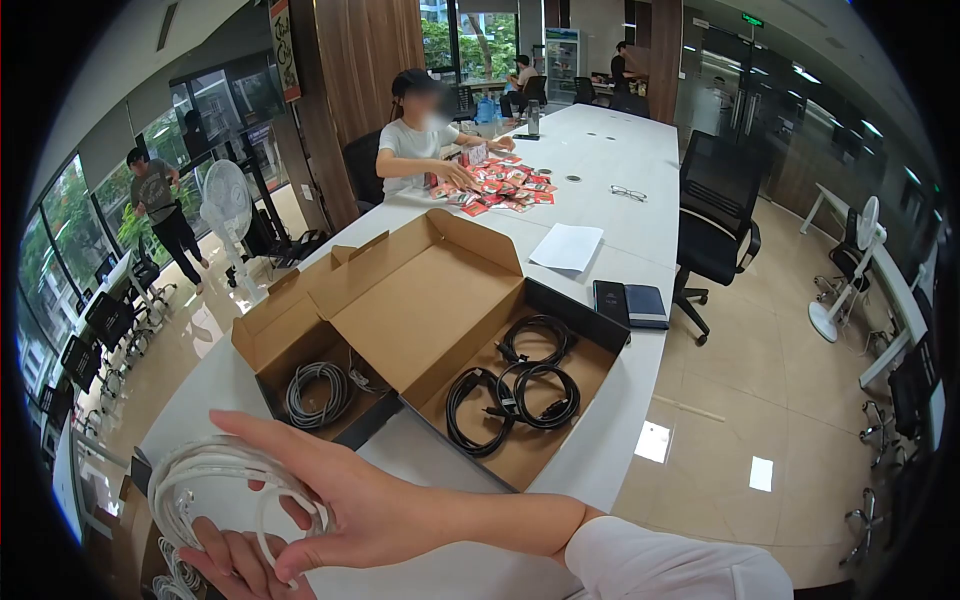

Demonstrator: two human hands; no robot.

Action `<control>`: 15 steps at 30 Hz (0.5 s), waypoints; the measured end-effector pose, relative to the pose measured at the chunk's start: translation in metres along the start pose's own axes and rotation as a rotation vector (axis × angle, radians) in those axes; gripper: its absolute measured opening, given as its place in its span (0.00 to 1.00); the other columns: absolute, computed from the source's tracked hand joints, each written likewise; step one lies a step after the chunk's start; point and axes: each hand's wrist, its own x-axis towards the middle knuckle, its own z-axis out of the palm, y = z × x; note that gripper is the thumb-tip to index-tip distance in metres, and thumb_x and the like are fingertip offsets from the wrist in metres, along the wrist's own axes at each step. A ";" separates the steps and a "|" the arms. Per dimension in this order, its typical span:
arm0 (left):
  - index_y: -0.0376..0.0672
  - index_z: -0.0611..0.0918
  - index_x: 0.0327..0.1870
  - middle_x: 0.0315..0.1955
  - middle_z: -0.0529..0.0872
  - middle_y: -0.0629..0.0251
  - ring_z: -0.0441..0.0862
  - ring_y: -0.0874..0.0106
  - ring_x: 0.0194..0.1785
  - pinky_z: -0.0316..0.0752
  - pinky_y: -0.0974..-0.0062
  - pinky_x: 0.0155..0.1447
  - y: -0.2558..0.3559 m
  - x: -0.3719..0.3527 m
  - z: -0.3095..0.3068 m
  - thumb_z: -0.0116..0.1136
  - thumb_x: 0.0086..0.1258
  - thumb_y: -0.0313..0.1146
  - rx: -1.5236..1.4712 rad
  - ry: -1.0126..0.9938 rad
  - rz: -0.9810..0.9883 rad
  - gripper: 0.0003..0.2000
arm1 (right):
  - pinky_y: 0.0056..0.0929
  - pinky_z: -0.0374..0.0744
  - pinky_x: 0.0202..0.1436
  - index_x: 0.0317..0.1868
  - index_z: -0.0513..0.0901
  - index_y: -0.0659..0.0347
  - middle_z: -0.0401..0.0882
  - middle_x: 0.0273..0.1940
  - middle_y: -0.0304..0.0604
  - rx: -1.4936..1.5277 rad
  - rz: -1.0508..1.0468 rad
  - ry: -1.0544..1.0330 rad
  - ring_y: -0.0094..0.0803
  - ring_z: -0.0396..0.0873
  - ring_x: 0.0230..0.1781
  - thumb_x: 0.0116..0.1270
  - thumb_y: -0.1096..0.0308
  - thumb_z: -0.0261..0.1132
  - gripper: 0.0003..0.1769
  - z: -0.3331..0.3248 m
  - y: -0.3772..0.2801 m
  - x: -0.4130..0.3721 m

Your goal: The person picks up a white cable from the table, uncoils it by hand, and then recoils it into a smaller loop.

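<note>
At the lower left, a coil of white cable (185, 475) is held up over the table's edge. My right hand (365, 505) reaches across from the right, with its thumb and fingers closed on the coil's near side. Curled fingers of my left hand (235, 565) show beneath it, closed around the lower part of the coil; the rest of that hand is out of frame. Beyond them stands an open cardboard box (525, 455) with several coiled black cables (540, 395). Beside it, a second open box (265, 390) has a grey coiled cable (318, 395) inside.
More white cable (175, 580) lies at the lower left. A paper sheet (567, 247), a dark notebook (647, 307), a black phone-like item (611, 300) and eyeglasses (628, 193) lie on the white table (640, 150). Across it, a person (405, 150) handles red packets (500, 185).
</note>
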 end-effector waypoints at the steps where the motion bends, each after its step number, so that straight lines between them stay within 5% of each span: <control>1: 0.32 0.71 0.56 0.16 0.62 0.77 0.53 0.86 0.13 0.51 0.90 0.16 -0.007 0.006 0.023 0.39 0.80 0.47 0.165 0.365 0.106 0.23 | 0.22 0.72 0.33 0.76 0.46 0.58 0.68 0.49 0.47 0.011 0.039 -0.005 0.27 0.68 0.31 0.49 0.76 0.74 0.58 0.000 -0.001 0.000; 2: 0.32 0.70 0.59 0.18 0.62 0.78 0.53 0.87 0.16 0.52 0.91 0.19 -0.018 0.011 0.051 0.40 0.79 0.48 0.330 0.730 0.213 0.24 | 0.22 0.72 0.32 0.76 0.47 0.59 0.69 0.48 0.47 0.022 0.077 -0.010 0.26 0.68 0.30 0.50 0.75 0.74 0.58 0.000 -0.002 0.001; 15: 0.31 0.67 0.66 0.22 0.58 0.80 0.55 0.90 0.24 0.52 0.94 0.33 -0.007 -0.005 0.043 0.44 0.76 0.53 0.436 0.839 0.027 0.31 | 0.21 0.71 0.31 0.75 0.51 0.59 0.71 0.42 0.43 0.057 0.212 0.000 0.23 0.67 0.26 0.52 0.76 0.71 0.52 -0.001 -0.001 0.002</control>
